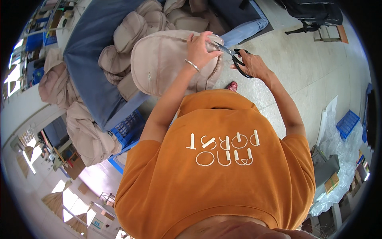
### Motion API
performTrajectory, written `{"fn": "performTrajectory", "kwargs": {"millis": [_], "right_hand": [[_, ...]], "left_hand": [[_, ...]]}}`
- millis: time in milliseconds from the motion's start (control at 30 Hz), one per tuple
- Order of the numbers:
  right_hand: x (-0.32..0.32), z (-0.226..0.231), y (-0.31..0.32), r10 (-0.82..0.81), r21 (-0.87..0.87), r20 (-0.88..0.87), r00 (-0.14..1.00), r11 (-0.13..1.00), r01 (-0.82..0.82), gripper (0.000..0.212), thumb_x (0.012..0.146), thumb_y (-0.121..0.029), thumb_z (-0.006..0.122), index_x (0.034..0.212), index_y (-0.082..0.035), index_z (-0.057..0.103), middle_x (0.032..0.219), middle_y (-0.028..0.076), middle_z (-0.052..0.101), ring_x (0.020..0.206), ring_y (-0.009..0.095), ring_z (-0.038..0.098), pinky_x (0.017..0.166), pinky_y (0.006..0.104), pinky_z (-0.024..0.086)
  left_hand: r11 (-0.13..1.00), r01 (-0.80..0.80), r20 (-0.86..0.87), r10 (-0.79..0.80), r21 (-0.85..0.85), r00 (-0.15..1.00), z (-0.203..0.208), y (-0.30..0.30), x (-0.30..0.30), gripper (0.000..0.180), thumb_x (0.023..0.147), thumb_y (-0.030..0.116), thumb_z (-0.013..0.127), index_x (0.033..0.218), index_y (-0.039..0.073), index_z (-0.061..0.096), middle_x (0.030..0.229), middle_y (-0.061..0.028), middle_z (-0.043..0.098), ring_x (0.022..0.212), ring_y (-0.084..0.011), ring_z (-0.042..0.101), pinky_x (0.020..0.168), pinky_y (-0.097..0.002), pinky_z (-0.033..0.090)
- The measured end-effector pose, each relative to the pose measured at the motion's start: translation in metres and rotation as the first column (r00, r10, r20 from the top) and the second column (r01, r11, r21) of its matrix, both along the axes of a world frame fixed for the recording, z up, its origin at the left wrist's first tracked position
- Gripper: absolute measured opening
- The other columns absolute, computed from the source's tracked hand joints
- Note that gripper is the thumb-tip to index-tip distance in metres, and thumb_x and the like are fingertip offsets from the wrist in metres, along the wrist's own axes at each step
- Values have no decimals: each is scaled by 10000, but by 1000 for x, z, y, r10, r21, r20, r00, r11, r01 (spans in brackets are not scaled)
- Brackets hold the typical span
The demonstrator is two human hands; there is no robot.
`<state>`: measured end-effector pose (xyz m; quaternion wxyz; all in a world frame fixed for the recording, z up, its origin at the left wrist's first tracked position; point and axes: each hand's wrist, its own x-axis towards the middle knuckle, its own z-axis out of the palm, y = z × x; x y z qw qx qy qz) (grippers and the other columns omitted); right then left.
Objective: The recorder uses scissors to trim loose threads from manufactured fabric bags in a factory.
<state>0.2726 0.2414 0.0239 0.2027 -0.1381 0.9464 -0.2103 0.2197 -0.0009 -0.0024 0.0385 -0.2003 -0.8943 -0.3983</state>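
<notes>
A beige fabric bag (pixel 163 59), rounded like a backpack, lies in front of me against the edge of a blue padded bin. My left hand (pixel 200 49) is closed on the bag's right edge, pinching the fabric between thumb and fingers. My right hand (pixel 254 67) grips the black handles of a pair of scissors (pixel 227 49). The scissor blades point left and look parted, with their tips right beside my left fingers at the bag's edge. Whether a thread lies between the blades is too small to tell.
Several similar beige bags (pixel 131 31) are heaped in the blue padded bin (pixel 85 55). More beige pieces (pixel 89 133) hang over its left side, above a blue plastic crate (pixel 129 126). To the right are a black chair (pixel 314 14), clear plastic sheeting (pixel 342 159) and a blue basket (pixel 348 124).
</notes>
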Motion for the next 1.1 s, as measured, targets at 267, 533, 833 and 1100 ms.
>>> {"fn": "performTrajectory", "kwargs": {"millis": [267, 533, 833, 1100], "right_hand": [[-5, -1, 2, 42, 43, -44, 998, 998, -40, 730, 815, -711, 540, 978, -3, 470, 797, 229, 648, 760, 410, 648, 653, 469, 513], [-5, -3, 0, 167, 50, -208, 964, 986, -160, 716, 806, -710, 555, 915, -14, 429, 741, 235, 634, 665, 406, 638, 586, 461, 509], [4, -15, -2, 141, 90, -203, 969, 988, -125, 714, 830, -688, 541, 971, 3, 429, 685, 205, 630, 614, 384, 641, 535, 446, 508], [9, -25, 4, 162, 79, -248, 955, 986, -147, 588, 876, -565, 580, 978, -6, 432, 618, 173, 624, 582, 369, 641, 505, 433, 498]], "left_hand": [[998, -50, 41, 49, 27, 998, 1, 1, 5, 870, 549, 353, 879, 1280, 109, 475, 889, -20, 631, 938, -217, 589, 1026, -451, 307], [995, -105, 38, 104, 3, 994, 0, 6, 15, 967, 524, 340, 893, 1335, 84, 435, 926, -40, 589, 935, -220, 581, 1042, -445, 304], [993, -118, 11, 118, 1, 993, -1, 6, 17, 1019, 514, 355, 904, 1357, 78, 403, 986, -48, 578, 985, -220, 559, 1039, -419, 294], [989, -145, 22, 146, -37, 989, 0, 9, 19, 1019, 523, 386, 900, 1357, 76, 403, 1000, -51, 578, 1003, -225, 563, 1050, -450, 273]]}}
